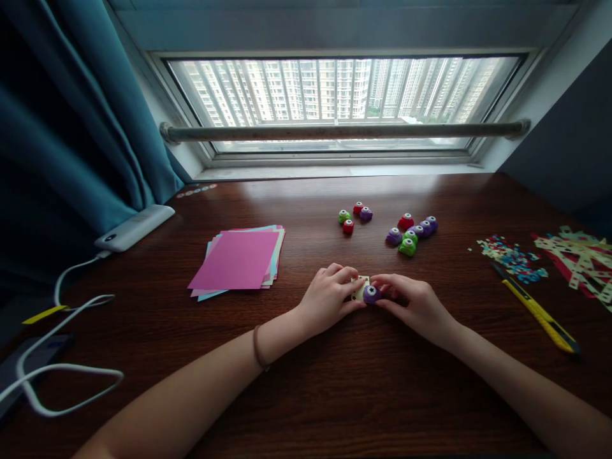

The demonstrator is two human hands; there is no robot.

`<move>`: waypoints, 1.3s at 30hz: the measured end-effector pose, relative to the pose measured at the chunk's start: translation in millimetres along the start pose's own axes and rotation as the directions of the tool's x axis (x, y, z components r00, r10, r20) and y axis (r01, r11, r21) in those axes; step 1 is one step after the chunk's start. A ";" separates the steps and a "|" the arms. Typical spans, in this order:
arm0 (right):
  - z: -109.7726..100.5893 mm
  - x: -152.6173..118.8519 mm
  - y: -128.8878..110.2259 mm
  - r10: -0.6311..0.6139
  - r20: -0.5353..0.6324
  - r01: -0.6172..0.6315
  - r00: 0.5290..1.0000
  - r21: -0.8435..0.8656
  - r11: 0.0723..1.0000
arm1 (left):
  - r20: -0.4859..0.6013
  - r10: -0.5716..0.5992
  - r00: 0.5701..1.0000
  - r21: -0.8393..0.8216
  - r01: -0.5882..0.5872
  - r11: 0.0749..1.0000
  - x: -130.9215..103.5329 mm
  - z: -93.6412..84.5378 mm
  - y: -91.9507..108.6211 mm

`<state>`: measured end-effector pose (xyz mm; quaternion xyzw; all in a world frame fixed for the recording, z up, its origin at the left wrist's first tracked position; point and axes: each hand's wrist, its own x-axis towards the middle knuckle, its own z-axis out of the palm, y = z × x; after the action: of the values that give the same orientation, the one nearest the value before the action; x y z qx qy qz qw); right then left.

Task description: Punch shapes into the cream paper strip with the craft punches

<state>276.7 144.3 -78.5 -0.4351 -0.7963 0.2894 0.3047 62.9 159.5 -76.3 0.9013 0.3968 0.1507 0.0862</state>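
In the head view, a purple craft punch (371, 294) with a star mark is held between the hands, clamped in the right hand's (415, 303) fingertips. A pale yellow paper piece (356, 294) is pinned under the left hand's (329, 295) fingers — beside the punch. Pink-topped square sheets (234, 260) are stacked leftward; a yellow utility knife (540, 312) is laid rightward.

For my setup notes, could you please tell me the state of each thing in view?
Left hand: holding cream paper
Right hand: gripping purple punch
Cream paper: holed
Other punches: in two clusters
Paper stack: uneven
Paper strips: holed, heaped
Confetti: loosely piled
Yellow knife: lying, blade position unclear
White device: cable plugged in
Curtain: gathered aside
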 end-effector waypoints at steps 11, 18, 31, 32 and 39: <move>0.4 0.6 0.4 -0.020 0.007 0.021 1.000 -0.009 1.000 | -0.022 0.003 1.000 -0.007 -0.003 1.000 0.5 3.1 -1.8; -2.5 2.1 -1.6 -0.010 -0.043 0.013 0.999 0.067 0.998 | -0.142 0.022 0.990 -0.033 -0.027 0.999 -0.5 5.6 -4.2; -6.3 46.4 -11.9 0.106 -0.351 -0.065 0.930 0.126 0.990 | -0.084 0.347 0.934 -0.037 -0.351 0.936 -6.7 -7.1 6.5; -1.8 52.9 -13.7 0.092 -0.352 -0.073 0.932 0.067 0.995 | -0.079 0.337 0.938 -0.049 -0.342 0.939 -6.6 -6.7 6.3; 33.9 71.3 -20.8 0.126 -0.318 -0.267 0.939 -0.450 0.852 | -0.089 0.188 0.978 -0.130 -0.198 0.972 -9.9 -3.0 7.0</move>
<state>209.9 190.2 -68.7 -0.6135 -0.7434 0.0459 0.2624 60.4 147.7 -73.5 0.9211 0.2990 0.2197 0.1181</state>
